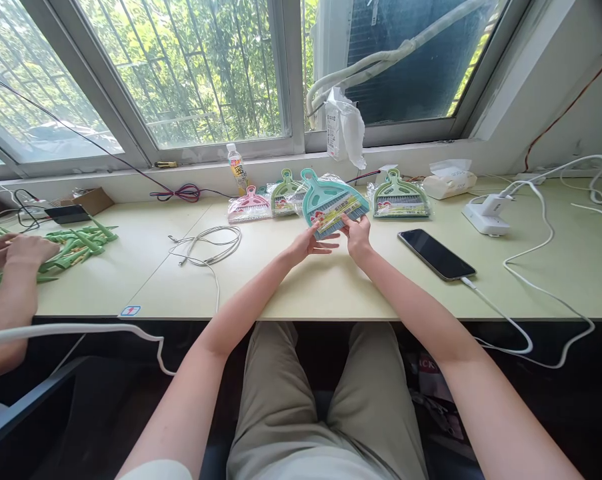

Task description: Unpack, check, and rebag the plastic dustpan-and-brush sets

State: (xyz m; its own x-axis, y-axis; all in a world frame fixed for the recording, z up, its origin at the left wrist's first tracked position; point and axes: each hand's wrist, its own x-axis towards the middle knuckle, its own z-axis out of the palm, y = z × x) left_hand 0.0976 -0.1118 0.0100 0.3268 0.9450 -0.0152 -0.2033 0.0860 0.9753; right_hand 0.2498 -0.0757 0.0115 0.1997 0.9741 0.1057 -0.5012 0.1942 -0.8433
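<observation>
The person's right hand (357, 239) and left hand (308, 244) hold up a teal dustpan-and-brush set (331, 199), still in clear plastic wrap, just above the pale green desk (145, 280) and tilted, with its handle pointing away from the person. The right hand's fingers (349, 225) are closed on the lower edge of the package, gripping it. The left hand lies palm up with its fingers (327, 235) open and spread, their tips at or just beside the wrapped bristles. Directly behind the teal set, a pink dustpan set (249, 207) and a green dustpan set (285, 195) lie wrapped on the desk, with a second green set (399, 197) to the right. A black smartphone (435, 254) lies right of the hands, its white charging cable (521, 320) trailing over the desk's front edge. A coiled white cable (211, 243) lies left of them. At far left, a co-worker's hands (25, 252) rest on a pile of green plastic pieces (75, 247).
</observation>
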